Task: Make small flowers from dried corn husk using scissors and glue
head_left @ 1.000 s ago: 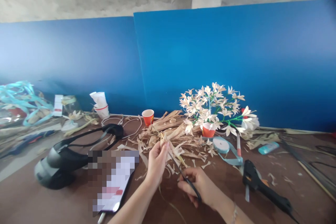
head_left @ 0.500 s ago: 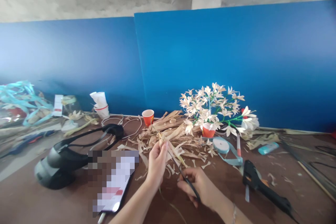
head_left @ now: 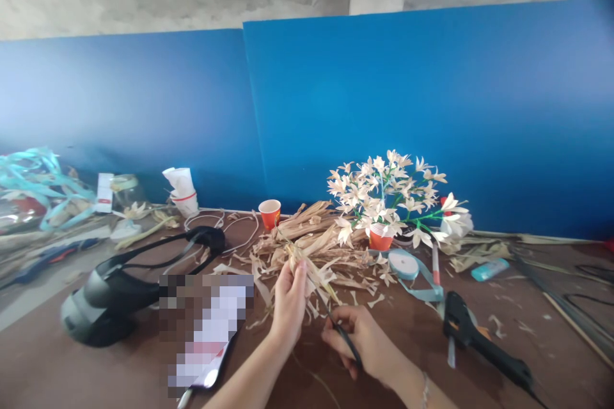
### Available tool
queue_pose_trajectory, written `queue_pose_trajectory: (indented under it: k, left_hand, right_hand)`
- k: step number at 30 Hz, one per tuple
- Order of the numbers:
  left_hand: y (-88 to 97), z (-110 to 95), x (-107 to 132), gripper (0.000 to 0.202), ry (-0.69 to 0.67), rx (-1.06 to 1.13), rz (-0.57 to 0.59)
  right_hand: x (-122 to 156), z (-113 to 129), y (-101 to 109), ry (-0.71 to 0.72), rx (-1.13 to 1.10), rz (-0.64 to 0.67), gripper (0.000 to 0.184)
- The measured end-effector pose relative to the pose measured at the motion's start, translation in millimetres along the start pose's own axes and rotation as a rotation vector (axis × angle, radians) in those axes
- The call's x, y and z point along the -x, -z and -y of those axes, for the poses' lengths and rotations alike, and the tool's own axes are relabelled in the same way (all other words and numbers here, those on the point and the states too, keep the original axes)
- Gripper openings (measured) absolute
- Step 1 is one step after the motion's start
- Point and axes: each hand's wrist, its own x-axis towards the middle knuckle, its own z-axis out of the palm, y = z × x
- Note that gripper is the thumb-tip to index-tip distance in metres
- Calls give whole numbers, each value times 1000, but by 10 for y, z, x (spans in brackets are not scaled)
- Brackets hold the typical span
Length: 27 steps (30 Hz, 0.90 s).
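Observation:
My left hand (head_left: 289, 297) is closed in a pinch on a pale dried husk strip (head_left: 296, 253), just in front of the husk pile. My right hand (head_left: 365, 340) grips a pair of scissors (head_left: 346, 336) with dark handles. Their thin blades point up and left toward the pinched strip, but I cannot tell whether they touch it. Behind both hands spreads a heap of dried husks (head_left: 316, 223), with trimmed scraps around its front edge. A red paper cup (head_left: 380, 240) holding pale husk flowers (head_left: 371, 195) on green stems stands behind the heap at the right.
A phone (head_left: 211, 339) and a black headset (head_left: 105, 307) lie at the left. To the right are a ribbon roll (head_left: 403, 264), a black glue gun (head_left: 484, 339) and a light-blue packet (head_left: 490, 270). Another red cup (head_left: 270, 213) stands near the blue partition (head_left: 407, 89).
Little differs. My left hand has turned slightly and shifted a touch to the right with the husk strip, while my right hand keeps hold of the scissors in nearly the same spot.

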Motion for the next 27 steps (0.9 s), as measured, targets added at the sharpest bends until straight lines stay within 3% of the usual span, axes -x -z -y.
queue_pose_trajectory:
  k: [27]
  left_hand:
    - [-29, -26, 43, 35, 101, 97, -116]
  right_hand:
    - [-34, -23, -16, 22, -34, -39, 30]
